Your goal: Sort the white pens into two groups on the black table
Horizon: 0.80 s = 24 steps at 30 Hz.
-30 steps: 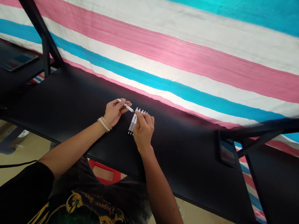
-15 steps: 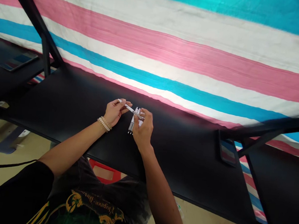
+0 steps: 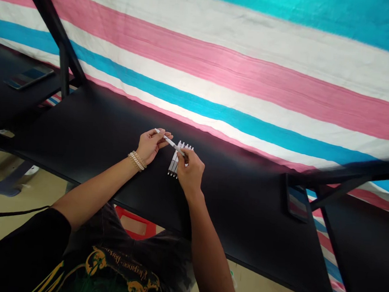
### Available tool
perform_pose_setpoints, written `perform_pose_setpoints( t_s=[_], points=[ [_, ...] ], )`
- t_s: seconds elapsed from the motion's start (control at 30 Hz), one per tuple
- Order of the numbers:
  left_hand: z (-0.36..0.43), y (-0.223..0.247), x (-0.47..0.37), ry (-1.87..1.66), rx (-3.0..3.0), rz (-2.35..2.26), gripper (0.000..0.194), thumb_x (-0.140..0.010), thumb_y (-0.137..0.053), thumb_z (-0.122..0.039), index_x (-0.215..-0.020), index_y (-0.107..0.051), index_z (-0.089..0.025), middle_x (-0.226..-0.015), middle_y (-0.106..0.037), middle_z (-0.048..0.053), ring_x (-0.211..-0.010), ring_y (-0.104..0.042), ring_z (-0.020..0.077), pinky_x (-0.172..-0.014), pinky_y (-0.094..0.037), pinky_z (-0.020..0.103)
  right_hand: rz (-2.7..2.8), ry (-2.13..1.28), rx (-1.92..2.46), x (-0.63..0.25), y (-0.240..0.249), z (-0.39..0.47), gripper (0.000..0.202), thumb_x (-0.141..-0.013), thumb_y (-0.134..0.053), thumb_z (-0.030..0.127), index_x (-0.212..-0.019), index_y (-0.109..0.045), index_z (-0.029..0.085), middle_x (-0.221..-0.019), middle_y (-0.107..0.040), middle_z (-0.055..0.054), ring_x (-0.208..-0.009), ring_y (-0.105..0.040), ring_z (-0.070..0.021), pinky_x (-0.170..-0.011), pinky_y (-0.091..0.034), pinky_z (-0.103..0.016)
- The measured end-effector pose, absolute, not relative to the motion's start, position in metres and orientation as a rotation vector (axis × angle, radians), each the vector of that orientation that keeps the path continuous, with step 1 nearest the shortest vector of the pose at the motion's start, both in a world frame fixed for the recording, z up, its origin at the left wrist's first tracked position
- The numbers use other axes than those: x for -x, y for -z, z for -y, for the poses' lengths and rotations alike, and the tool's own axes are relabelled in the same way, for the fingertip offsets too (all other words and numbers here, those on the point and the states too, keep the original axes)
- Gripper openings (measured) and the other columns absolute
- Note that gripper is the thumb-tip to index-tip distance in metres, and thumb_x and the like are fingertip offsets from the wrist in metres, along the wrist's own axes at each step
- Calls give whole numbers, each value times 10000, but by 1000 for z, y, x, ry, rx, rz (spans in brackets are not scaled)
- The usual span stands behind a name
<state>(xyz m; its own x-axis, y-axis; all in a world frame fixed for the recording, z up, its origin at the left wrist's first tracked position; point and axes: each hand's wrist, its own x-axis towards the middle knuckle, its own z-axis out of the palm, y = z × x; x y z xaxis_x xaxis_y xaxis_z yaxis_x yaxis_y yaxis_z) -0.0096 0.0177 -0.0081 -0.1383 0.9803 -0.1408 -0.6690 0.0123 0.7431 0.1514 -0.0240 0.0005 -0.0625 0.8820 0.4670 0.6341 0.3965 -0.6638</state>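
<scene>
My left hand [image 3: 151, 145], with bead bracelets on its wrist, pinches the rear end of a white pen [image 3: 168, 141] held just above the black table [image 3: 90, 132]. My right hand [image 3: 190, 171] grips the front end of the same pen with its fingertips. Right under and beside my right hand lies a row of several white pens [image 3: 175, 159], side by side on the table, partly hidden by my fingers.
A striped pink, white and blue cloth [image 3: 241, 73] hangs behind the table. A phone [image 3: 296, 202] lies at the right of the table, another phone [image 3: 28, 76] on the neighbouring table at left. Black frame bars [image 3: 52, 20] rise at left. A red stool [image 3: 133, 222] sits below.
My right hand shifted slightly off the pen row and closed on the front end of the pen in my left hand. The camera view drifted a little.
</scene>
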Motion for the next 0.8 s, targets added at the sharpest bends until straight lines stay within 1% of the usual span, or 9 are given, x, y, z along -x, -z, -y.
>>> perform_pose_setpoints(
  t_s=[0.07,0.17,0.3,0.37,0.43,0.57,0.67,0.77,0.8],
  points=[
    [-18,8,10,-1534,-510,-811,206,-804,-791,-247,-889,-646,-128,-921,-752,89,-905,-743,190,-864,-596,345,1790,-367,1379,-152,-1,25,264,-988,-511,397,-1057,-664,193,-793,-700,-48,-659,-655,-175,-690,-538,-302],
    [-18,7,10,-1539,-510,-815,199,-811,-784,-248,-886,-642,-130,-926,-751,89,-899,-744,186,-871,-594,348,1784,-376,1384,-152,-1,26,295,-986,-505,406,-1129,-645,189,-843,-713,-61,-668,-660,-177,-684,-529,-297],
    [-18,7,10,-1541,-518,-824,200,-810,-785,-246,-882,-640,-129,-936,-749,92,-879,-744,182,-850,-597,343,1795,-414,1387,-152,-1,26,284,-986,-501,417,-1078,-657,198,-783,-700,-45,-634,-648,-171,-654,-517,-282],
    [-17,6,10,-1546,-520,-820,204,-807,-788,-248,-885,-642,-129,-925,-748,90,-874,-743,185,-824,-602,334,1791,-426,1365,-153,-1,25,273,-976,-521,414,-1080,-654,199,-819,-706,-46,-642,-647,-165,-647,-518,-274],
    [-17,7,10,-1546,-523,-820,210,-802,-793,-252,-885,-645,-128,-910,-747,89,-870,-743,190,-807,-606,332,1814,-430,1349,-154,-2,24,263,-982,-507,405,-1022,-665,199,-823,-706,-49,-649,-647,-162,-653,-517,-273],
    [-17,8,10,-1542,-525,-818,215,-795,-799,-253,-881,-647,-127,-897,-746,90,-875,-743,198,-830,-604,355,1811,-463,1357,-156,-2,23,262,-978,-517,406,-1038,-658,194,-825,-710,-50,-628,-644,-158,-648,-514,-273],
    [-17,8,10,-1530,-524,-829,218,-793,-799,-256,-886,-646,-131,-897,-748,88,-880,-742,197,-865,-596,375,1821,-440,1361,-155,-3,24,271,-989,-493,405,-992,-663,195,-759,-695,-40,-608,-635,-161,-645,-512,-276],
    [-17,7,10,-1533,-522,-823,223,-791,-801,-260,-885,-646,-131,-900,-748,86,-877,-742,193,-877,-592,377,1783,-451,1352,-154,-4,26,278,-970,-526,415,-1093,-645,196,-835,-717,-49,-619,-647,-158,-645,-524,-273],
    [-17,6,10,-1536,-521,-817,224,-789,-803,-258,-884,-646,-129,-901,-748,85,-874,-742,194,-871,-594,373,1792,-464,1345,-154,-4,26,275,-971,-521,411,-1092,-647,197,-839,-719,-49,-624,-651,-157,-651,-528,-273]
  ],
)
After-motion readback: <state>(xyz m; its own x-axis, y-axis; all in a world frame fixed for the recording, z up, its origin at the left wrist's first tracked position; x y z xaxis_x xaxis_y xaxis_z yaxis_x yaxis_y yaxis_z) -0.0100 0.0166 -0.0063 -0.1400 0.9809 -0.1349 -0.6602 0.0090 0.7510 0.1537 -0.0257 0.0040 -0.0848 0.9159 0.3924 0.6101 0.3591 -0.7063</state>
